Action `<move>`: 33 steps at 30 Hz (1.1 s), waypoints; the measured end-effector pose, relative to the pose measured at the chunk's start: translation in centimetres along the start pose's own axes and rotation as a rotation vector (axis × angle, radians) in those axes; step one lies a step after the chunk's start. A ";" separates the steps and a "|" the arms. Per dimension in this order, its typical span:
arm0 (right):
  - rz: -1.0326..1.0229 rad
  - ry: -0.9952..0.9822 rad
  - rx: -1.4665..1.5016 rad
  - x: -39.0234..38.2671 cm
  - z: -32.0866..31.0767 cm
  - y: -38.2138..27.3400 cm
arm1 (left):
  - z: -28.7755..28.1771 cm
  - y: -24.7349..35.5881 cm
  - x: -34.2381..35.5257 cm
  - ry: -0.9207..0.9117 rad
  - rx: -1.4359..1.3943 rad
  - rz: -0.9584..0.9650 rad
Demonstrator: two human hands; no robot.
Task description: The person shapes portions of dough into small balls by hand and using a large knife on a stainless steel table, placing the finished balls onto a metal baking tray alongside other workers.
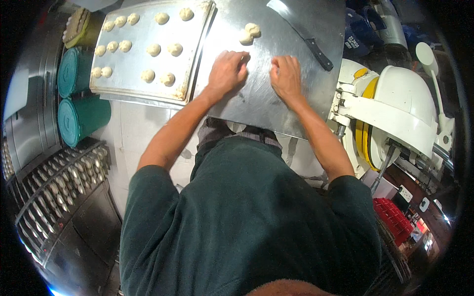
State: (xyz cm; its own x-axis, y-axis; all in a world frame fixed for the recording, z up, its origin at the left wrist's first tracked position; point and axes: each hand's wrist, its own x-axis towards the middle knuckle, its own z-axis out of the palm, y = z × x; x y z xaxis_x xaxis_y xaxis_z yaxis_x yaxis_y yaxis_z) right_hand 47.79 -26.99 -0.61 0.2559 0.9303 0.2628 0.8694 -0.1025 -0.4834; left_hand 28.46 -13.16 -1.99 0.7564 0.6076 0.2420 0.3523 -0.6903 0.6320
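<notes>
Steel table (259, 96) — dough balls (175, 49) on metal tray (128, 71) — left hand (228, 71), right hand (286, 76) curled, grip unclear.

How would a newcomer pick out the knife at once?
Find the steel worktable. Beyond and right of the right hand, near the table's right edge, lies a long knife, blade pointing away. Its black handle sets it apart from the pale dough pieces to its left.

Desk (311, 93): metal, brushed sheen, finely scuffed | Tray (139, 33): metal, satin, rim browned and rough | Dough pieces (245, 37): matt, uneven | Knife blade (288, 18): metal, glossy | Knife handle (318, 53): smooth, apparently plastic | Mixer (405, 106): hard shell, glossy | Bins (73, 123): plastic, smooth | Shirt (256, 207): cloth, matt | Basket (392, 220): plastic, gridded
</notes>
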 end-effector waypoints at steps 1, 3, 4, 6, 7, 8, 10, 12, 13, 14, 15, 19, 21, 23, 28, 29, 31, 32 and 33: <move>0.045 0.006 0.071 0.3 0.8 -0.8 | 0.8 1.7 0.1 0.040 -0.056 -0.072; 0.135 0.021 0.162 0.8 0.5 -1.2 | 0.0 3.5 -1.5 0.090 -0.039 -0.129; 0.187 0.036 0.174 1.3 -1.0 0.0 | -0.7 3.0 -2.3 0.024 -0.066 -0.122; 0.081 0.184 -0.155 2.8 -3.8 5.8 | -2.2 1.5 -3.9 -0.120 -0.116 -0.102; 0.189 0.124 -0.242 3.3 -4.5 8.0 | -3.2 2.0 -3.0 -0.248 -0.302 -0.268; 0.285 0.069 -0.330 4.0 -5.1 9.6 | -3.3 2.0 -3.1 -0.257 -0.259 -0.239; 0.280 -0.050 -0.324 4.6 -6.3 11.6 | -3.3 1.8 -3.2 -0.265 -0.176 -0.178; 0.346 -0.123 -0.267 4.7 -6.2 11.6 | -2.5 1.6 -4.0 -0.161 -0.175 -0.123; 0.408 -0.144 -0.211 4.2 -6.2 10.1 | -2.4 1.7 -4.7 -0.100 -0.189 -0.118; 0.473 -0.165 -0.156 3.4 -6.4 8.6 | -2.4 1.7 -5.3 -0.040 -0.202 -0.110; 0.527 -0.224 -0.068 2.7 -7.4 5.2 | -2.0 1.5 -6.1 0.101 -0.207 -0.083; 0.417 -0.177 0.097 -5.4 -6.0 -3.8 | -1.0 1.7 -7.6 0.298 -0.268 -0.153; 0.386 -0.250 0.143 -7.1 -5.9 -8.1 | -0.9 1.7 -7.4 0.314 -0.290 -0.127; 0.336 -0.331 0.139 -8.0 -5.4 -9.1 | -1.0 1.5 -7.3 0.317 -0.288 -0.108; 0.281 -0.426 0.102 -8.7 -4.9 -9.4 | -0.9 1.4 -7.1 0.325 -0.244 -0.070; 0.269 -0.428 0.097 -8.7 -4.8 -9.2 | -0.7 1.4 -7.2 0.339 -0.252 -0.069; 0.256 -0.427 0.089 -9.0 -4.8 -9.0 | -0.7 1.6 -7.1 0.312 -0.278 -0.097; 0.252 -0.425 0.093 -9.1 -4.9 -9.0 | -0.7 1.7 -7.2 0.298 -0.290 -0.111; 0.245 -0.421 0.097 -9.1 -5.0 -9.1 | -0.7 1.5 -7.2 0.312 -0.281 -0.103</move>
State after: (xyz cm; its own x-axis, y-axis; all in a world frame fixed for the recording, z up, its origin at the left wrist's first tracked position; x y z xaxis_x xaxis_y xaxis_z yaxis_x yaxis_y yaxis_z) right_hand 39.69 -36.24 5.57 0.2371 0.9466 -0.2185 0.7566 -0.3210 -0.5697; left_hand 23.18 -18.33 -2.30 0.5075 0.7870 0.3509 0.2205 -0.5123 0.8300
